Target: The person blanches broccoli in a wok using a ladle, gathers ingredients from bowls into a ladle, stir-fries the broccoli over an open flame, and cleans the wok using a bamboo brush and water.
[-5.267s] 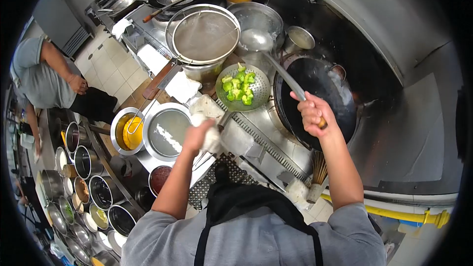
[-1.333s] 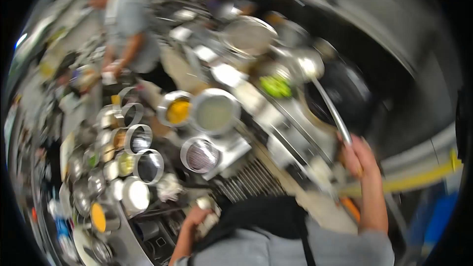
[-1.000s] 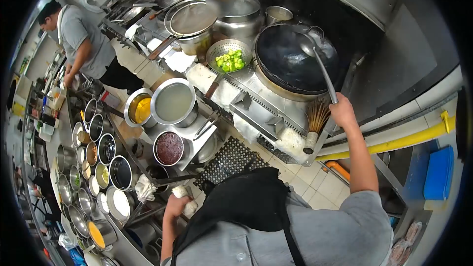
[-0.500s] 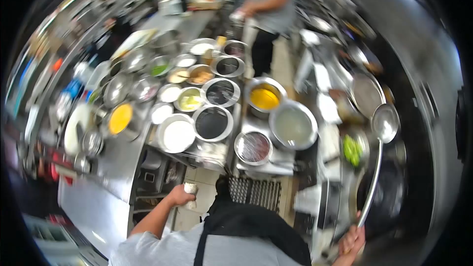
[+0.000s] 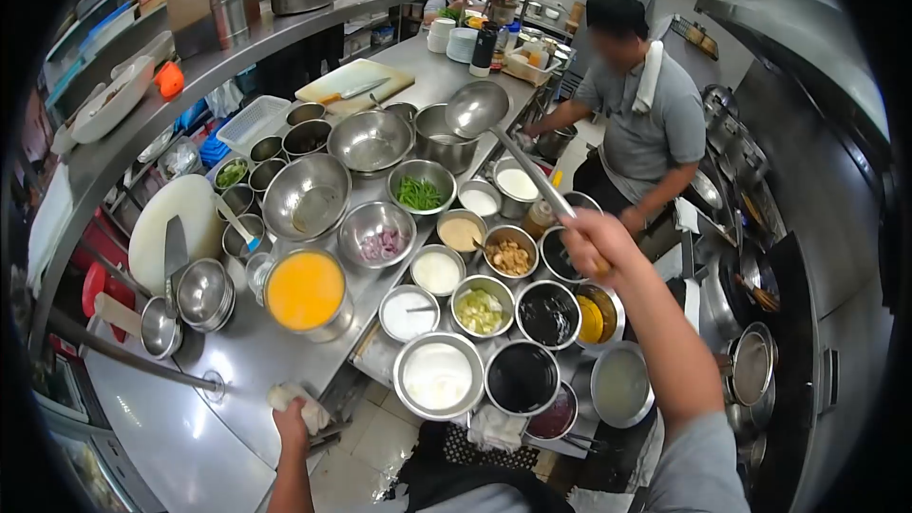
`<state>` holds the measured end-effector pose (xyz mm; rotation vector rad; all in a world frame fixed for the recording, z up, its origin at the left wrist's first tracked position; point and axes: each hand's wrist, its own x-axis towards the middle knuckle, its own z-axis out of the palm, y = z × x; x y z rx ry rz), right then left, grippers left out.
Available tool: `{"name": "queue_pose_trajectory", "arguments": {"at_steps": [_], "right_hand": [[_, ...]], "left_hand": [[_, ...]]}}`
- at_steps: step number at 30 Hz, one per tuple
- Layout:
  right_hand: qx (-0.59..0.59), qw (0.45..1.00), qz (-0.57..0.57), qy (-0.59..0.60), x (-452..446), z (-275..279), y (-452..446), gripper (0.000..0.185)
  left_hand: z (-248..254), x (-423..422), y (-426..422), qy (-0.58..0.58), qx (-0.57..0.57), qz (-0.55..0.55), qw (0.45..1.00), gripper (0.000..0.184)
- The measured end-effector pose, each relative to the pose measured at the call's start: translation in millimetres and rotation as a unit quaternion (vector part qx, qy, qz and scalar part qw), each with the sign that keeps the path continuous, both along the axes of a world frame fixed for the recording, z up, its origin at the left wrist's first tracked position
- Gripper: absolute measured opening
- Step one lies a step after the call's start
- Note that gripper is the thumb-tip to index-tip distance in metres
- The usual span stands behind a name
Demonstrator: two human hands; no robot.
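My right hand (image 5: 600,245) is closed round the handle of a long metal ladle (image 5: 478,110). Its bowl sits over the deep metal pot (image 5: 445,144) at the back of the counter; I cannot tell whether they touch. Below this hand stand metal containers, among them a black sauce (image 5: 548,313), yellow-green chopped pieces (image 5: 481,312) and brown paste (image 5: 508,257). Low at the left, my left hand (image 5: 291,426) grips a folded white cloth (image 5: 306,407) beside the counter edge. Nearby is a tall container of orange-yellow liquid (image 5: 305,291).
A co-worker (image 5: 638,123) in a grey shirt stands beyond my right arm. Metal bowls hold red onion (image 5: 382,245) and chopped greens (image 5: 418,194). At the left lie a cleaver (image 5: 176,252) and a round board (image 5: 171,228). A raised shelf (image 5: 256,33) crosses behind the counter.
My view has turned left towards the counter. The right hand has swung the ladle from the stove side up over the containers. My left hand keeps the cloth, now nearer the counter edge.
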<state>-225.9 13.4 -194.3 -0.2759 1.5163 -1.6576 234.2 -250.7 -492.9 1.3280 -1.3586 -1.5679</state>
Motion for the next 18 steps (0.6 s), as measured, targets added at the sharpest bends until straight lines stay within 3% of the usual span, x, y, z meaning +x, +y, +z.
{"name": "queue_pose_trajectory", "arguments": {"at_steps": [2, 4, 7, 9, 10, 12, 13, 18], "right_hand": [[0.16, 0.975, -0.012, 0.154, -40, 3, -79, 0.033], [0.272, 0.934, 0.003, 0.232, -67, -1, -136, 0.028], [0.363, 0.886, 0.048, 0.285, -105, -11, -193, 0.025], [0.443, 0.802, 0.158, 0.368, -127, -17, -225, 0.023], [0.443, 0.803, 0.157, 0.367, -135, -18, -231, 0.023], [0.359, 0.932, 0.023, 0.041, -135, -9, -243, 0.021], [0.354, 0.934, 0.055, -0.018, -146, -12, -248, 0.02], [0.304, 0.948, 0.007, -0.092, -139, 4, -262, 0.025]], "left_hand": [[5, -4, -10, 0.033, 0.027, 0.063, 0.997, 0.03], [13, -6, -9, -0.003, 0.049, 0.061, 0.997, 0.025], [14, -6, -9, -0.016, 0.023, 0.062, 0.998, 0.022], [5, -5, -11, -0.023, 0.004, 0.044, 0.999, 0.021], [3, -5, -9, -0.022, 0.003, 0.044, 0.999, 0.022], [5, -8, -6, -0.022, 0.0, 0.04, 0.999, 0.022], [9, -10, -4, -0.02, -0.024, 0.038, 0.999, 0.023], [3, -4, -8, 0.0, -0.04, -0.001, 0.999, 0.03]]}}
